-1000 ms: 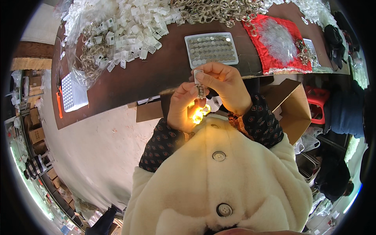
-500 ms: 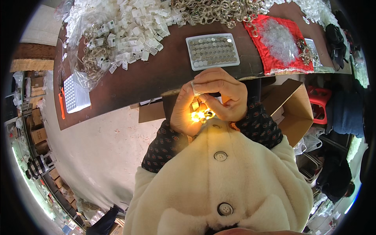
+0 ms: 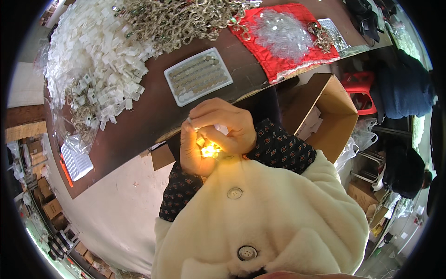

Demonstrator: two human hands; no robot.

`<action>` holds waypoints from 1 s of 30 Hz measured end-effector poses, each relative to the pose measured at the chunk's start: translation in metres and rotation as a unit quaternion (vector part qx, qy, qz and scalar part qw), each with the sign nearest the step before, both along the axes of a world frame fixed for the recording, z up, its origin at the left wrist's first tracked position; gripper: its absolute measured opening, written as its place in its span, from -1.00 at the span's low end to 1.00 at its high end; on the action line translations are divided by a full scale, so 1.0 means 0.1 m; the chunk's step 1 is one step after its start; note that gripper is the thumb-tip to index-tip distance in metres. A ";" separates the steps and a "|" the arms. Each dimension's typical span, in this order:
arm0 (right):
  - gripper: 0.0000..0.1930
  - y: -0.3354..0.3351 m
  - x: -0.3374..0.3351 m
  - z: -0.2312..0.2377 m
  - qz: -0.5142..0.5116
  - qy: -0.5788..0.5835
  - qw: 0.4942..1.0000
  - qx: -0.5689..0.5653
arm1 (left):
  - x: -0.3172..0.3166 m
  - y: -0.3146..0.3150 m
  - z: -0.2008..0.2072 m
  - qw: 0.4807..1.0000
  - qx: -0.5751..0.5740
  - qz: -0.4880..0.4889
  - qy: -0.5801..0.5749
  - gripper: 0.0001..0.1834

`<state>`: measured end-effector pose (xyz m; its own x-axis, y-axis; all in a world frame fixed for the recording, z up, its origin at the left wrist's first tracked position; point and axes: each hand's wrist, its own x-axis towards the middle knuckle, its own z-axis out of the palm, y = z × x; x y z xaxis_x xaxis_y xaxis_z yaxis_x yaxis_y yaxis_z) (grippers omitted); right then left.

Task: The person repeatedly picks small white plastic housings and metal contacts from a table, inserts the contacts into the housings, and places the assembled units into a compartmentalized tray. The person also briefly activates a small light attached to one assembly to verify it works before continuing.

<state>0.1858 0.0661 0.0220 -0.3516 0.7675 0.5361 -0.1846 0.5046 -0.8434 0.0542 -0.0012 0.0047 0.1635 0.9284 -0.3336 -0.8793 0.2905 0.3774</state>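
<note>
Close in front of my chest, my left hand (image 3: 191, 151) and my right hand (image 3: 230, 124) are closed together around a lit string light (image 3: 210, 150). It glows bright yellow between the palms, and the glare washes out its details. At the touching fingertips shows the end of a small whitish piece (image 3: 189, 120), mostly covered by fingers. Just beyond the hands on the table lies a white tray (image 3: 205, 94) holding rows of round, flat, silver-grey button cells (image 3: 197, 74).
The brown table (image 3: 127, 135) carries a heap of small white plastic cases (image 3: 100, 56), a pile of coiled string lights (image 3: 181, 23) and a red cloth (image 3: 260, 53) bearing clear plastic bits. A cardboard box (image 3: 337, 100) stands right, near a red stool (image 3: 364, 95).
The view has turned, so the table and its things appear shifted left and tilted. Both hands stay closed together around the glowing string light.
</note>
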 end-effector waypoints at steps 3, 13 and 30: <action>-0.69 0.04 0.10 -0.02 -0.025 -0.065 0.993 0.094 | 0.02 0.02 -0.03 0.996 0.010 0.010 -0.085 -0.65; -0.70 0.80 1.28 -0.15 -0.450 -0.354 0.811 0.122 | -0.06 0.11 -0.11 0.992 0.013 0.006 0.123 -0.76; -0.78 0.77 1.41 -0.21 -0.368 -0.320 0.869 0.085 | -0.06 0.12 -0.16 0.995 0.008 0.008 0.097 -0.82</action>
<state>0.3268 0.1431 0.0010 -0.0674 0.8396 0.5390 0.7204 0.4147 -0.5559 0.0483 0.0105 -0.0118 0.0820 0.9356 -0.3433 -0.7945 0.2693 0.5442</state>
